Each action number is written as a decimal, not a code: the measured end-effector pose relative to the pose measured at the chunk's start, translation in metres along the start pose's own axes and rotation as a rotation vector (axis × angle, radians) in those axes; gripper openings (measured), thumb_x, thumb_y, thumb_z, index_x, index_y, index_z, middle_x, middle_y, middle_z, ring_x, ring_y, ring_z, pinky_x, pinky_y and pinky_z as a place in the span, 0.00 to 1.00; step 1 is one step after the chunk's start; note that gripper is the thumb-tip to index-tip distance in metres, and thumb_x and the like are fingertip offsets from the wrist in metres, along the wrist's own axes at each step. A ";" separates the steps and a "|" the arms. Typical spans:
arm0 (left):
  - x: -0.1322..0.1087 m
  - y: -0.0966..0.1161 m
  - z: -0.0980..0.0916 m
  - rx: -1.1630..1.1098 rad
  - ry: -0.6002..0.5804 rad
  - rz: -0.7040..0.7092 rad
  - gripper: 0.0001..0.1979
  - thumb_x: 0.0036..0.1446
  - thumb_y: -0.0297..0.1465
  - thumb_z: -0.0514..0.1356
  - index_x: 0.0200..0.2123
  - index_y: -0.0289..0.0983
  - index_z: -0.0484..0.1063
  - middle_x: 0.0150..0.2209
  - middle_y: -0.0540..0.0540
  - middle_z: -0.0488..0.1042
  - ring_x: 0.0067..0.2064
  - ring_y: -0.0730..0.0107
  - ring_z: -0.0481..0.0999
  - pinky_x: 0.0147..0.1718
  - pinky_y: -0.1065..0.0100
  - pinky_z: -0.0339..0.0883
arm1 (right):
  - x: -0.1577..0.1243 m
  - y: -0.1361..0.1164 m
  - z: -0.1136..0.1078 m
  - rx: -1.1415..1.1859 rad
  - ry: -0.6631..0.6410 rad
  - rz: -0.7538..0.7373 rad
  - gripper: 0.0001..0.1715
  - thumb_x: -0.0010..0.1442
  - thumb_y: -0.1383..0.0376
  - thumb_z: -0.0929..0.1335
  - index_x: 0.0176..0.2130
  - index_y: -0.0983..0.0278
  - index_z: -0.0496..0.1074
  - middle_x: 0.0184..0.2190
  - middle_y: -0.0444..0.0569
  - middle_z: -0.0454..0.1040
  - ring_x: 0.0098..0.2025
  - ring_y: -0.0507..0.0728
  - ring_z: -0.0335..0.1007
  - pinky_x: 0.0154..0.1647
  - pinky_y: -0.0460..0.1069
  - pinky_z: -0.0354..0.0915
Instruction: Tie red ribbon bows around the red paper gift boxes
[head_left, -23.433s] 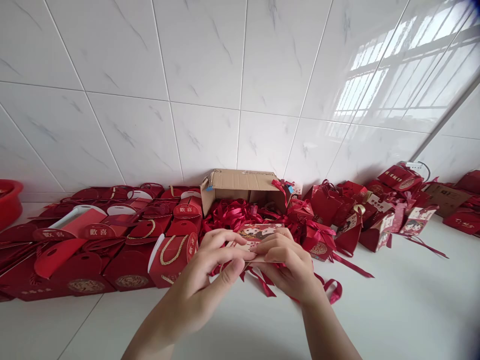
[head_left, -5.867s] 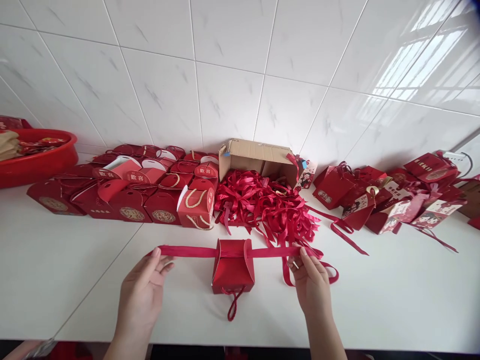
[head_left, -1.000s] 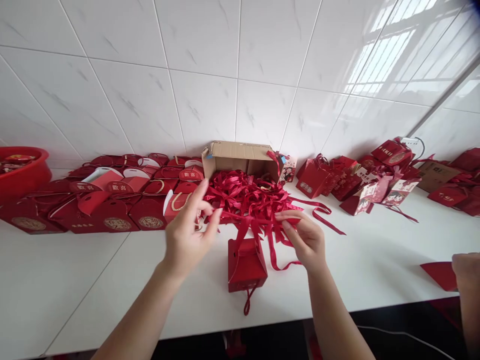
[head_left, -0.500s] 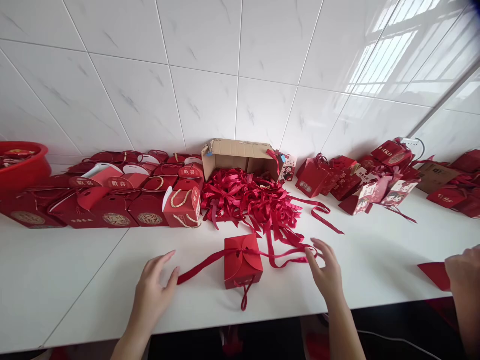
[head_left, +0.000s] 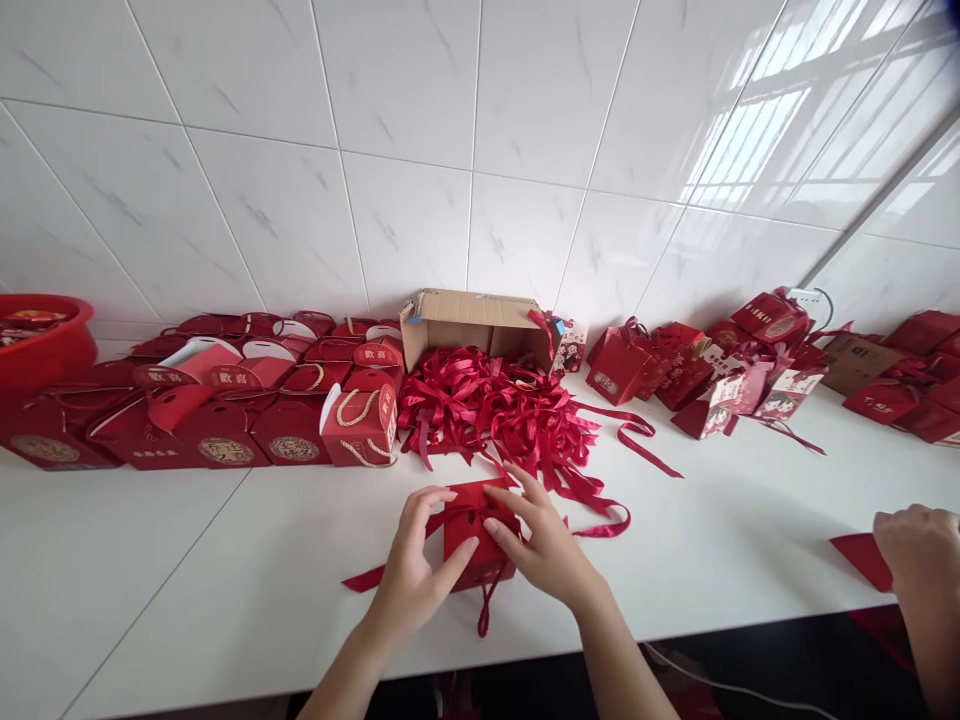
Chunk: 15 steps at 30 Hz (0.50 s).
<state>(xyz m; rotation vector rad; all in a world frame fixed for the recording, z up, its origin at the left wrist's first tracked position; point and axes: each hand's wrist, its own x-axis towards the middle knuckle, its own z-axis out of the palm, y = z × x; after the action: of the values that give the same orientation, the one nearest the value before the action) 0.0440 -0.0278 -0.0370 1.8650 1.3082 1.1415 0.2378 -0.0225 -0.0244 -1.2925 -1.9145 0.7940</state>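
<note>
A small red gift box [head_left: 478, 493] sits on the white table in front of me, its top flaps folded together. A dark red ribbon [head_left: 365, 579] runs across its top, the left tail lying on the table. My left hand [head_left: 420, 560] is at the box's left side, thumb and fingers apart around the ribbon there. Over the right side is my right hand [head_left: 544, 535], its thumb and fingers spread above the flaps; it partly hides the ribbon. A twisted red cord handle [head_left: 484, 612] hangs at the box's front.
Behind the box, a heap of red ribbons [head_left: 510, 410] spills from a cardboard box [head_left: 472, 308]. Rows of red gift boxes [head_left: 225, 435] and a red basin [head_left: 52, 350] stand left. More gift boxes [head_left: 622, 365] are at right, near another person's hand [head_left: 919, 555] on red card.
Both my hands have come inward from the two ends of the ribbon to the sides of the box. The ribbon's left tail now lies on the table.
</note>
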 end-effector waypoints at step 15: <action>0.014 -0.010 -0.017 -0.189 -0.006 -0.343 0.16 0.54 0.45 0.60 0.39 0.40 0.65 0.42 0.43 0.70 0.46 0.57 0.72 0.43 0.59 0.67 | -0.008 0.022 0.006 0.373 0.130 0.226 0.24 0.65 0.49 0.60 0.54 0.59 0.63 0.49 0.52 0.67 0.31 0.51 0.65 0.32 0.49 0.66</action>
<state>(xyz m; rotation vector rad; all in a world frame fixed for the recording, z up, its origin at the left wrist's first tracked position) 0.0264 -0.0115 -0.0332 1.4410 1.3983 1.0349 0.2467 -0.0237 -0.0474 -1.2998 -1.4498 1.0937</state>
